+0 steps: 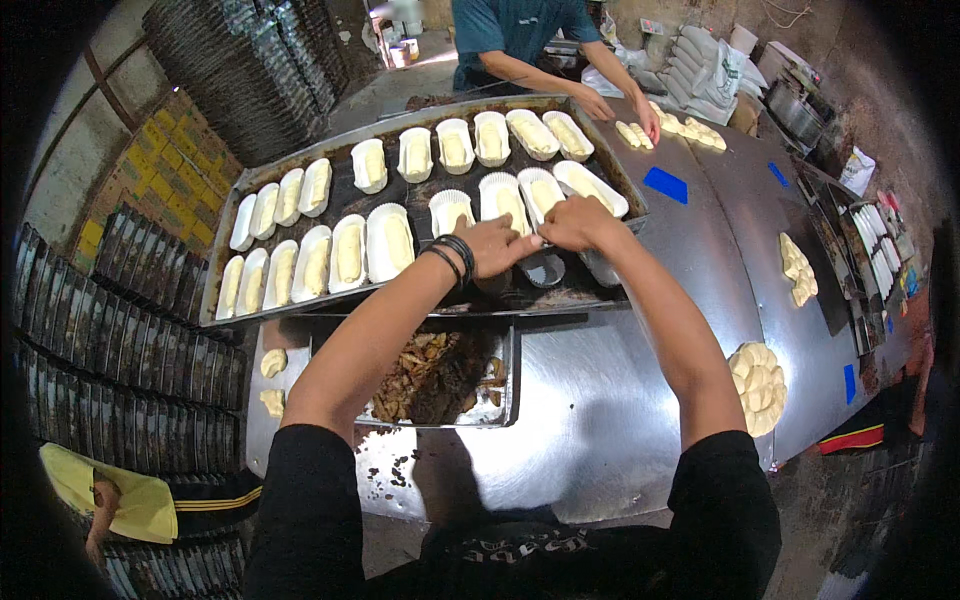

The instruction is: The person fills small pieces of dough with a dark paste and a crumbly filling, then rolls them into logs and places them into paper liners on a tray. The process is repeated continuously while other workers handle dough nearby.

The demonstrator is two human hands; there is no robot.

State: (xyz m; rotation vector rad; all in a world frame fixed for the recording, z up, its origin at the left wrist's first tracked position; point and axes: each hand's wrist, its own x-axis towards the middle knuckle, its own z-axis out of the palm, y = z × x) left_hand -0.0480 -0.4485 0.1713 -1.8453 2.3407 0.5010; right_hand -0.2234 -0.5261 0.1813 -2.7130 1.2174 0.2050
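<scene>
My left hand (495, 247), with dark bands on its wrist, reaches over the near side of a large dark baking tray (337, 191). Its fingertips are at a white paper baking cup (498, 187) with a strip of pale dough in it. Close beside it, my right hand (574, 223) curls at the near end of another paper cup (596, 186); the hand covers part of this cup. Whether either hand grips anything is hidden. Several more dough-filled paper cups (349, 255) stand in two rows. An empty-looking cup (543, 270) sits below my hands.
A metal pan (512, 375) of brown filling stands under my left forearm. Dough pieces (757, 390) lie on the steel table (600, 375) at right. Across the table, a co-worker's hand (645, 124) touches small dough rolls. Stacked pans (112, 367) line the left side.
</scene>
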